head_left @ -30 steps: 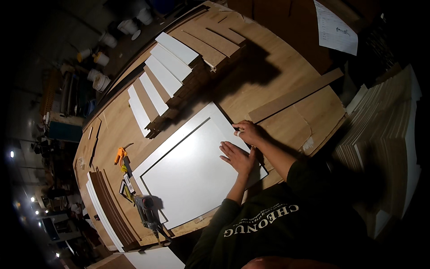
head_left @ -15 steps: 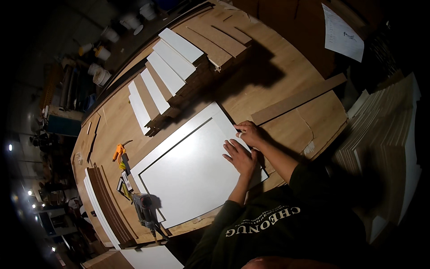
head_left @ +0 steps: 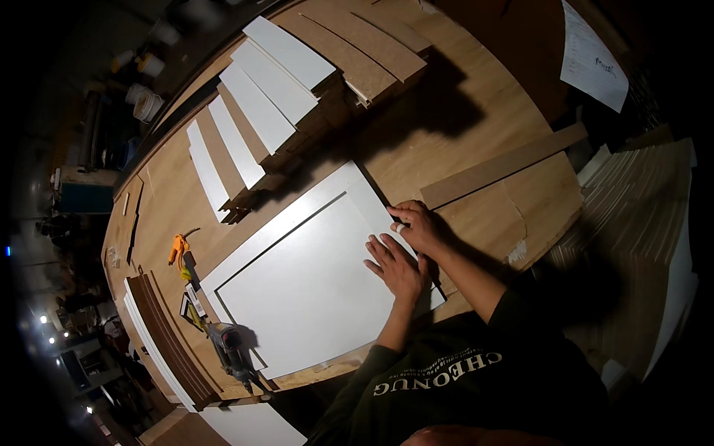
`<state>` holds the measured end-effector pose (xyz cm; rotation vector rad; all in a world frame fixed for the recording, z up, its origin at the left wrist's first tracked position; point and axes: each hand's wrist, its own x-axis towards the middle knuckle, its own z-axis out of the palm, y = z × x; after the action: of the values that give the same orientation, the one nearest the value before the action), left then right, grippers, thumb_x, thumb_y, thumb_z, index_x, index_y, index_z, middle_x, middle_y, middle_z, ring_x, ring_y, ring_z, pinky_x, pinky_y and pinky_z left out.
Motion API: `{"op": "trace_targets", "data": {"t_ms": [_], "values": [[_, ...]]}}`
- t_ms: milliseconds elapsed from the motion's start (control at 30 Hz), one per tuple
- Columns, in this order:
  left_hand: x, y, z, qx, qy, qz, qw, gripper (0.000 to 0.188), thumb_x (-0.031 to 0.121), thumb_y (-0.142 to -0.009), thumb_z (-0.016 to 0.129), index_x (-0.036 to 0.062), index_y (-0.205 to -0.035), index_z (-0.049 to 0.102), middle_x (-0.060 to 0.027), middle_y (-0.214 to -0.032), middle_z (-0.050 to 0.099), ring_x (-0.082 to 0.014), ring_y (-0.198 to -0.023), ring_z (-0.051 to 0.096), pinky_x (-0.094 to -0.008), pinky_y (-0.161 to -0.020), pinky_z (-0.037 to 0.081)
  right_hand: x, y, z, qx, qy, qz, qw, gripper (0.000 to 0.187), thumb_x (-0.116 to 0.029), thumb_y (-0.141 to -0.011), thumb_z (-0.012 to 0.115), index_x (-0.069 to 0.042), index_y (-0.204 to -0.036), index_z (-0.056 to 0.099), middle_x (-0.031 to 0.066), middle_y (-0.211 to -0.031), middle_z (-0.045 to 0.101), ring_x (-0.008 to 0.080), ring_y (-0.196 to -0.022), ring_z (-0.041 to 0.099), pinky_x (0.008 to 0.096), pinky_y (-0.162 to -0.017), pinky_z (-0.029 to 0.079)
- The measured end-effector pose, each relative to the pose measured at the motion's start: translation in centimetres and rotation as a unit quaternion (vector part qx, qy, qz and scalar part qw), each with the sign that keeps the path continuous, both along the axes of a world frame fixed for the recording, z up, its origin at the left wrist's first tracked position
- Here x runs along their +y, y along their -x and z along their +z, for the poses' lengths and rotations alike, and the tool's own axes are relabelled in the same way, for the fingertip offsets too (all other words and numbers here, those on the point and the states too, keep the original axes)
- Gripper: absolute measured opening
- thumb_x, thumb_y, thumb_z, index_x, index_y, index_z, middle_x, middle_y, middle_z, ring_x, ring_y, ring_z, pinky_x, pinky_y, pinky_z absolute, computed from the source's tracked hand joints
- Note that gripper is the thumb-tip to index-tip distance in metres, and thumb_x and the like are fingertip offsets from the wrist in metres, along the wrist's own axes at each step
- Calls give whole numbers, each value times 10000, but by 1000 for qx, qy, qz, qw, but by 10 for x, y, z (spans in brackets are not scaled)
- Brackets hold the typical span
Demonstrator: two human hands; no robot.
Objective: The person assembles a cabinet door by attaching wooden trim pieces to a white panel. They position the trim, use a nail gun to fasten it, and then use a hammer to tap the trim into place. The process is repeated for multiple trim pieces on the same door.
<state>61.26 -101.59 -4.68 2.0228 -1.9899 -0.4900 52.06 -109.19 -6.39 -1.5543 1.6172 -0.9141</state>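
A large white framed panel (head_left: 305, 275) lies flat on the wooden workbench (head_left: 476, 126). My left hand (head_left: 396, 266) rests flat on the panel near its right edge, fingers spread. My right hand (head_left: 418, 225) sits just beyond it on the panel's right rim strip, fingers curled and pinching at the edge. A pale band shows on one of its fingers. Whether it holds a small tool I cannot tell.
Stacks of white and brown boards (head_left: 256, 123) lie fanned at the bench's far side. A long brown strip (head_left: 502, 165) lies right of my hands. An orange-handled tool (head_left: 178, 249) and a power tool (head_left: 227, 346) sit left of the panel. Dark strips (head_left: 167, 334) line the left edge.
Both hands stay at the panel's right edge, shifting only slightly. The view has moved a little.
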Motion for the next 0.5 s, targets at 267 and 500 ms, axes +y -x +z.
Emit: {"op": "trace_targets", "data": {"t_ms": [267,500], "values": [[-3,2,8,11,-20,3,1000,880,409,-801,553,-107,-1412,186,-352,-1469,138,-501,-1391,81,-656,-1068,61,1,4,22,12,-55,22,998,378,-48,-772,641,-81,-1148,653,72,-1119,604,225,-1081,549,315,-932,447],[3,5,5,12,-26,13,999,870,438,-834,549,-73,-1432,177,-351,-1473,126,-497,-1394,72,-642,-1077,36,3,3,30,14,-75,24,997,347,-65,-786,630,-79,-1131,661,83,-1110,606,246,-1064,559,326,-919,456]]}}
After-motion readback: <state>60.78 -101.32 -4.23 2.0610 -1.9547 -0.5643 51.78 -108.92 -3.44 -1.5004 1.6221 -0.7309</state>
